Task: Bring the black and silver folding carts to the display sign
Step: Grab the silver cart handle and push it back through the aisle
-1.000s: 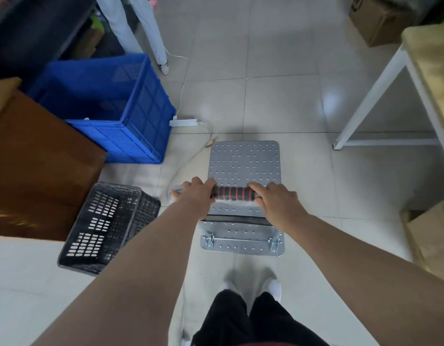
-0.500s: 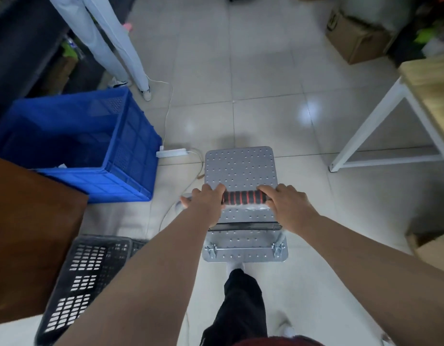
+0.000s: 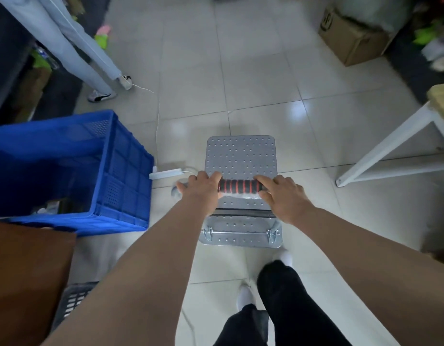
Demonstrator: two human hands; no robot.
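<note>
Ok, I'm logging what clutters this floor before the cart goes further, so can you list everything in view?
cart: one, silver platform, black-and-red handle, floor centre
crate: one, blue, left of the cart
power strip: one, white, between crate and cart
basket: one, black, bottom left, partly hidden
brown box: one, lower left
cardboard box: one, top right
table: one, white legs, wooden top, right
bystander's legs: pale trousers, top left
left hand: shut on the handle's left end
right hand: shut on its right end
</note>
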